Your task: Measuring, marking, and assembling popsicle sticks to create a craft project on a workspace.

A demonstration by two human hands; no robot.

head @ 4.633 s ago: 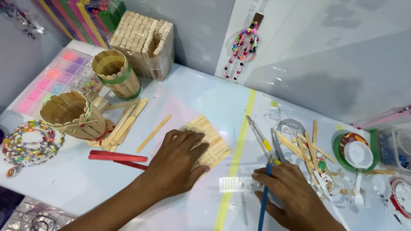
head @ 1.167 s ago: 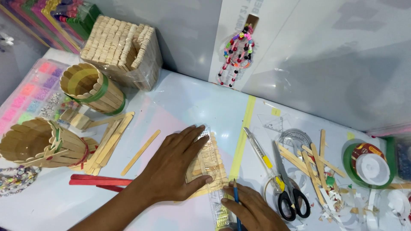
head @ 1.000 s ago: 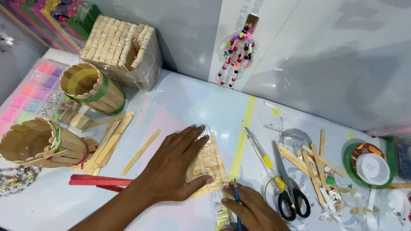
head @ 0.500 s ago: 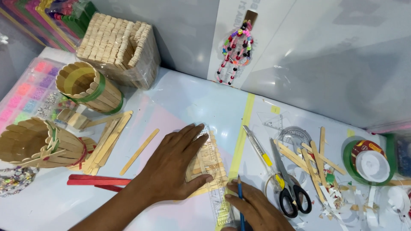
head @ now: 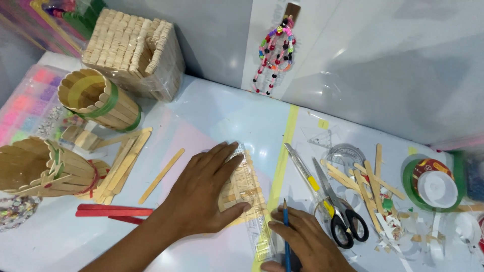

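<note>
My left hand [head: 204,194] lies flat, fingers spread, pressing on a clear plastic ruler [head: 254,211] that lies across a panel of glued wooden craft sticks [head: 242,189] on the white table. My right hand [head: 307,242] sits at the bottom edge, closed around a blue pencil [head: 286,226] whose tip points up beside the ruler's right edge.
To the left are loose sticks [head: 121,163], red sticks [head: 113,211], two stick-built round holders [head: 96,103] [head: 43,168] and a stick box [head: 133,53]. On the right lie a craft knife [head: 302,171], black-handled scissors [head: 340,211], a clear protractor [head: 345,153], stick scraps [head: 373,181], tape rolls [head: 431,184]. Beads [head: 275,48] hang on the wall.
Since 4.6 s ago my right hand brought the pencil over to the ruler now lying on the stick panel. In the last second both hands stay almost still; the view shifts slightly.
</note>
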